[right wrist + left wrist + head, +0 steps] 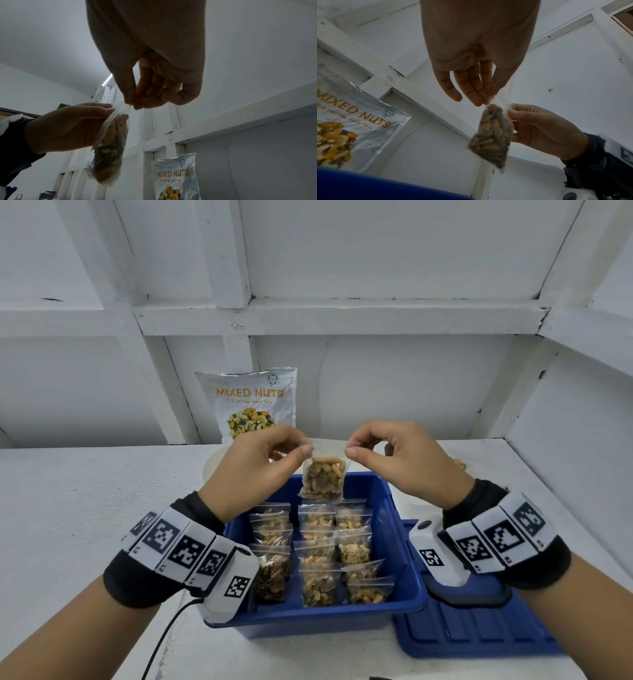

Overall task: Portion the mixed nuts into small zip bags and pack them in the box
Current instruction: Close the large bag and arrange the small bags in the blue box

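A small clear zip bag (323,481) (493,138) (109,152) full of mixed nuts hangs above the far end of the blue box (400,546). My left hand (263,463) (477,83) pinches the bag's top left corner. My right hand (394,460) (150,94) pinches its top right corner. Several filled zip bags (318,553) stand in rows inside the box. The big silver MIXED NUTS pouch (253,405) (351,128) (175,175) leans upright against the white wall behind.
The box's blue lid (472,635) lies flat on the white table (68,508), right of the box. A pale round container (210,463) peeks out behind my left hand. A black cable (164,642) runs from my left wrist band.
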Motion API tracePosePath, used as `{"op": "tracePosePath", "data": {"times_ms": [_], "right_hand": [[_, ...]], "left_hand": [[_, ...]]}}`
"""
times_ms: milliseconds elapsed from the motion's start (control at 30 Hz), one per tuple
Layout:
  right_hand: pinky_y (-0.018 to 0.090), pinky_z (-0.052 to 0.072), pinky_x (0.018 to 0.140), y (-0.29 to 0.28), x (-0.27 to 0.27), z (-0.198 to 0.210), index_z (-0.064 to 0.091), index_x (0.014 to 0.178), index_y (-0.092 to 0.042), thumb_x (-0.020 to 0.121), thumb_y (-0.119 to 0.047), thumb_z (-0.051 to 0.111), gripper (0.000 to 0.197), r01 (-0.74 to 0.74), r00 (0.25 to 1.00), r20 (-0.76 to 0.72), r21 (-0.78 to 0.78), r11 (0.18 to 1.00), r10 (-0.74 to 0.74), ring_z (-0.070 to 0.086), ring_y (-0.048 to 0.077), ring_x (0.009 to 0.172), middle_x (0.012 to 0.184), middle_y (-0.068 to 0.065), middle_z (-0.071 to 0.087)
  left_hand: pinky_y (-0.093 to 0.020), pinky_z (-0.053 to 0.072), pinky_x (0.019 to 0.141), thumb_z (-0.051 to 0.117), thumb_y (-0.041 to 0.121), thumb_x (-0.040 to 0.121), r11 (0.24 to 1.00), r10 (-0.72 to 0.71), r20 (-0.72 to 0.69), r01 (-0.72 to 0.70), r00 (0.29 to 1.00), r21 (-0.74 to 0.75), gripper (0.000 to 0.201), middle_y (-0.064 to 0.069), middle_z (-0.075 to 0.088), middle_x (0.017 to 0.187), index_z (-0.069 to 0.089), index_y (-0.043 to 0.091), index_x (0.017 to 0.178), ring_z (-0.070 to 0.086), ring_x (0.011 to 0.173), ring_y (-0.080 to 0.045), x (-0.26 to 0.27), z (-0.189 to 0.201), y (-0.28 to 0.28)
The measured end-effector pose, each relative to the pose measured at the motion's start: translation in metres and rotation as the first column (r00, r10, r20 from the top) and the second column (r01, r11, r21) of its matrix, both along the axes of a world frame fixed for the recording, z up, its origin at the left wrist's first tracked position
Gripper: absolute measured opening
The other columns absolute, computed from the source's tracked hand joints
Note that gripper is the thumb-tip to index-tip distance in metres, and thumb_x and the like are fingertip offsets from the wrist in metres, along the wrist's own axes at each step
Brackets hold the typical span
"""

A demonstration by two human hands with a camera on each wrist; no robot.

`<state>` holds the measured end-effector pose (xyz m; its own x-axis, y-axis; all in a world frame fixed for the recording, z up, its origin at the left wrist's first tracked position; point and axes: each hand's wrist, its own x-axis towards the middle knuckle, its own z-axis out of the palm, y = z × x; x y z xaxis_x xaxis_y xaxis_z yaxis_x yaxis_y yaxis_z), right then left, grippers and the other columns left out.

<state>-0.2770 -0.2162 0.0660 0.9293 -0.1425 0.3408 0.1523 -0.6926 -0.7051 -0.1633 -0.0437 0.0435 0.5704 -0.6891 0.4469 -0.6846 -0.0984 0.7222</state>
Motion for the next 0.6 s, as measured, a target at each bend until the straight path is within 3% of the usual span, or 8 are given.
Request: {"op": "tracePosePath", "data": {"times_ms": [100,167,300,367,533,600], "right_hand": [[0.002,0.036,0.053,0.003,-0.003,0.002,0.066,0.083,-0.006,0.086,-0.007,0.062,0.005,-0.012,0.999,0.031,0.007,1.0,0.012,0.051,-0.014,0.053,0.073,-0.009,0.058],[0.003,0.037,0.055,0.004,-0.003,0.0,0.065,0.083,-0.008,0.086,-0.007,0.062,0.005,0.003,0.999,0.04,0.01,1.0,-0.003,0.053,-0.012,0.057,0.073,-0.01,0.058],[0.012,0.043,0.064,0.006,-0.002,-0.006,0.06,0.084,-0.022,0.087,-0.012,0.06,0.011,0.012,1.0,0.02,-0.004,1.0,-0.011,0.055,-0.002,0.079,0.08,-0.013,0.06],[0.017,0.045,0.067,0.008,-0.002,-0.008,0.058,0.085,-0.027,0.087,-0.013,0.061,0.014,0.0,1.0,0.004,0.015,1.0,0.0,0.056,-0.001,0.083,0.083,-0.015,0.061],[0.012,0.043,0.063,0.01,0.0,-0.012,0.064,0.083,-0.017,0.086,-0.012,0.062,0.007,-0.01,0.997,0.08,-0.017,1.0,0.011,0.056,-0.001,0.078,0.079,-0.012,0.062],[0.015,0.043,0.06,0.009,-0.001,-0.011,0.065,0.081,-0.014,0.085,-0.009,0.063,0.008,-0.029,0.993,0.118,-0.014,0.999,0.03,0.056,0.001,0.075,0.077,-0.009,0.063]], "left_hand": [[-0.01,0.046,0.07,0.064,0.02,0.086,1.0,-0.019,0.04,0.018,0.999,0.024,0.018,0.016,0.064,0.081,0.058,0.037,0.088,0.059,0.08,0.003,-0.003,0.002,0.0],[-0.011,0.045,0.066,0.062,0.026,0.086,1.0,-0.022,0.074,0.021,0.997,0.007,0.009,0.016,0.063,0.08,0.058,0.035,0.085,0.058,0.079,0.001,-0.004,0.003,0.001],[-0.007,0.039,0.063,0.058,0.024,0.083,0.999,-0.012,0.144,0.016,0.989,-0.031,0.006,0.016,0.063,0.076,0.063,0.023,0.081,0.056,0.074,-0.001,-0.005,0.003,0.002],[-0.004,0.037,0.065,0.059,0.021,0.082,0.999,-0.01,0.178,0.019,0.984,-0.047,0.009,0.012,0.064,0.075,0.066,0.016,0.081,0.056,0.073,-0.001,-0.005,0.003,0.003],[-0.004,0.038,0.068,0.059,0.024,0.083,1.0,-0.007,0.154,0.012,0.988,-0.029,0.008,0.01,0.065,0.077,0.064,0.019,0.082,0.057,0.076,-0.002,-0.006,0.003,0.005],[-0.005,0.041,0.07,0.058,0.033,0.083,1.0,-0.02,0.147,0.021,0.989,-0.002,0.013,0.012,0.065,0.081,0.064,0.021,0.086,0.058,0.079,0.0,-0.006,0.003,0.005]]}}
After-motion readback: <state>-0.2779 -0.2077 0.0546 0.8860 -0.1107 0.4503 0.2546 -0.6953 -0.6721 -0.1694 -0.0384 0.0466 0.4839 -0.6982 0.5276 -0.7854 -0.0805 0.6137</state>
